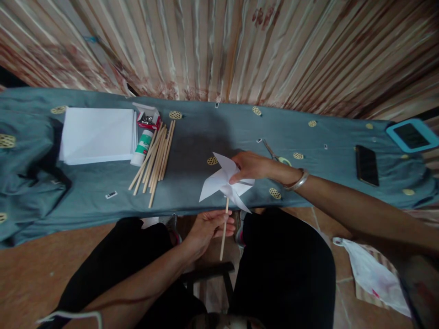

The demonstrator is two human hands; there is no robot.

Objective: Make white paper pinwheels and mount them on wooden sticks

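A white paper pinwheel on a thin wooden stick is held over the near edge of the cloth-covered table. My left hand grips the stick below the pinwheel, thumb and fingers closed around it. From the right, my right hand presses its thumb near the centre of the pinwheel, with the other fingers behind the paper, partly hidden. How the pinwheel is fastened to the stick is covered by the hand and the blades.
Left on the blue-grey cloth lie white paper sheets, an open red box of small metal pieces, a glue stick and several wooden sticks. Scissors, a phone and a blue-framed device lie right.
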